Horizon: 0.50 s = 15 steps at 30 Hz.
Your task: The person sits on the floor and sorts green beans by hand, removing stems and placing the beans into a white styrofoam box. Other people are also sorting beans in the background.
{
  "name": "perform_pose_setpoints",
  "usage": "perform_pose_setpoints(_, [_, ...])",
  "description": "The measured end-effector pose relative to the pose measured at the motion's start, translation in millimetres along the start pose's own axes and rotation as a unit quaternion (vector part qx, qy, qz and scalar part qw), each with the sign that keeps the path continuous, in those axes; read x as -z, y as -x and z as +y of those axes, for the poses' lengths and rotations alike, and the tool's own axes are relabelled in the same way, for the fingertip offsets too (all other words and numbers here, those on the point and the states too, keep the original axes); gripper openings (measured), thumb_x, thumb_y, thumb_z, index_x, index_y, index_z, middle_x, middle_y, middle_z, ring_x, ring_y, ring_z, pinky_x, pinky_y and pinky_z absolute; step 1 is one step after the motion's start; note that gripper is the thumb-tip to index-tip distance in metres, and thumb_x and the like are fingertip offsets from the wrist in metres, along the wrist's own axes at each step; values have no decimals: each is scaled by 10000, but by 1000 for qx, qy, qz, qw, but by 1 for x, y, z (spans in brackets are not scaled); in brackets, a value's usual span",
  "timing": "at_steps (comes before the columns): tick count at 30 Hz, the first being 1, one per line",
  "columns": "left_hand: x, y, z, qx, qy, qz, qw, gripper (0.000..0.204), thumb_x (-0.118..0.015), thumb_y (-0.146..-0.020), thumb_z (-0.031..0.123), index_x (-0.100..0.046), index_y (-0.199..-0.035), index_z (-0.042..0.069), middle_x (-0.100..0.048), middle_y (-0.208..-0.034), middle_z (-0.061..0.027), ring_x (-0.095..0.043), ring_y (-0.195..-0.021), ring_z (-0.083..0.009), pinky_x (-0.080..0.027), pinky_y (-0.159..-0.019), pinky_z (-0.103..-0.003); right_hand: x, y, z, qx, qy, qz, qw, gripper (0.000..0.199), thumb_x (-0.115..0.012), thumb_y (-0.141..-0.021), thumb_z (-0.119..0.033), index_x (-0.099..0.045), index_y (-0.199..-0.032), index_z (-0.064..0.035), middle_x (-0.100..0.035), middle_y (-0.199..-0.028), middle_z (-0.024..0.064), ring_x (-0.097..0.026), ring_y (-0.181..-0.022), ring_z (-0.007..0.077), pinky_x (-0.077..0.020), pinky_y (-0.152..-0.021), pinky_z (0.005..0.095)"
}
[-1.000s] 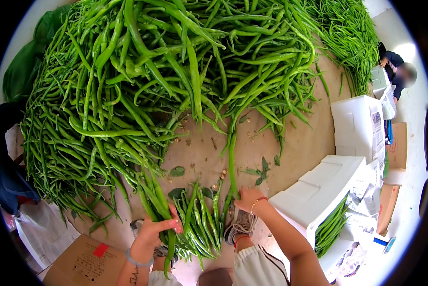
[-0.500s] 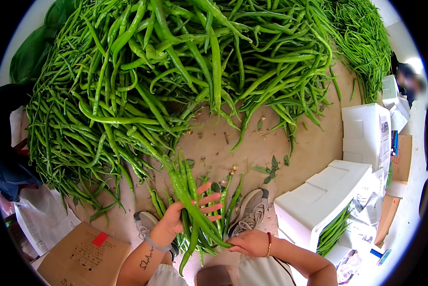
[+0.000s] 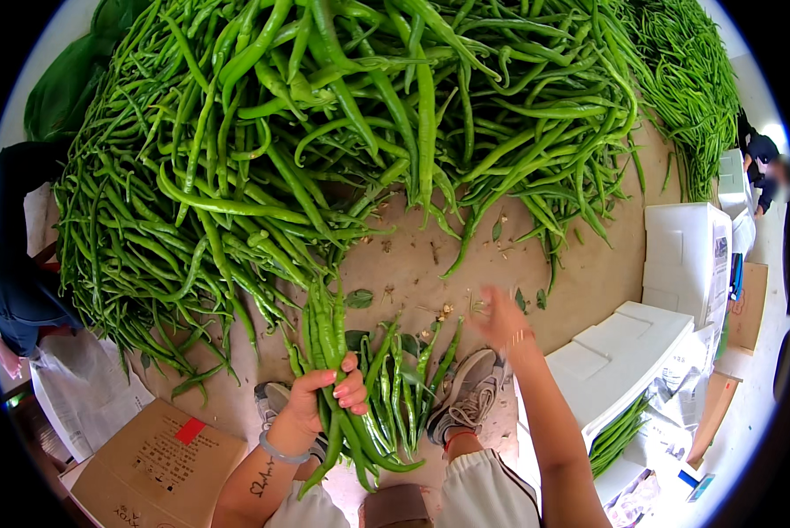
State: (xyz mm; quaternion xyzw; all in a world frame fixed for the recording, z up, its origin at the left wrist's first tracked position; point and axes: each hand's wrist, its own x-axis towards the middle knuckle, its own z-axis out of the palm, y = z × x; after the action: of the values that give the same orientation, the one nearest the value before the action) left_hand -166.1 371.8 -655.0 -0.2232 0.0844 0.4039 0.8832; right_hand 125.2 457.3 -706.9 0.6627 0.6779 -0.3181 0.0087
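My left hand (image 3: pixel 335 389) is wrapped round a bunch of long green chili peppers (image 3: pixel 326 327), held above the floor between my feet. Their upper ends stick out past the fist, and the lower ends hang toward my lap. Beneath and beside the bunch, more green peppers (image 3: pixel 399 400) lie side by side on the floor between my shoes. Out ahead to the right, my right hand (image 3: pixel 503 321) reaches low over the floor by some loose leaves (image 3: pixel 520 301). Motion smears its fingers, so I cannot tell whether they hold anything.
A big heap of green peppers (image 3: pixel 263 176) fills the far side, with another heap (image 3: pixel 690 97) at far right. White foam boxes (image 3: pixel 619 348) stand right, one holding peppers (image 3: pixel 619 436). A cardboard box (image 3: pixel 157 466) sits at left. People are at the left edge and far right.
My left hand has closed its spread fingers round the peppers. My right hand has left the bunch's lower ends and swung forward to the floor leaves. The view has shifted slightly.
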Motion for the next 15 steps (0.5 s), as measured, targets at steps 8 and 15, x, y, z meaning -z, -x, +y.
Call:
perform_pose_setpoints(8, [-4, 0, -15, -85, -271, 157, 946, 186, -565, -742, 131, -476, -871, 32, -524, -732, -84, -523, -690, -197, -452, -704, -358, -23, -76, 0, -170, -189, -158, 954, 353, -544, -782, -370, -540, -831, -20, -601, -700, 117, -560, -530, 213, -442, -502, 301])
perform_pose_setpoints(15, [-8, 30, -8, -112, -203, 258, 938, 190, -577, -733, 58, -493, -894, 1, -542, -695, -91, -548, -661, -201, -461, -647, -333, 2, 73, -52, -117, -524, -364, 761, 177, -468, -871, -205, -511, -929, -44, -587, -771, 46, -453, -505, 51, -365, -456, 170])
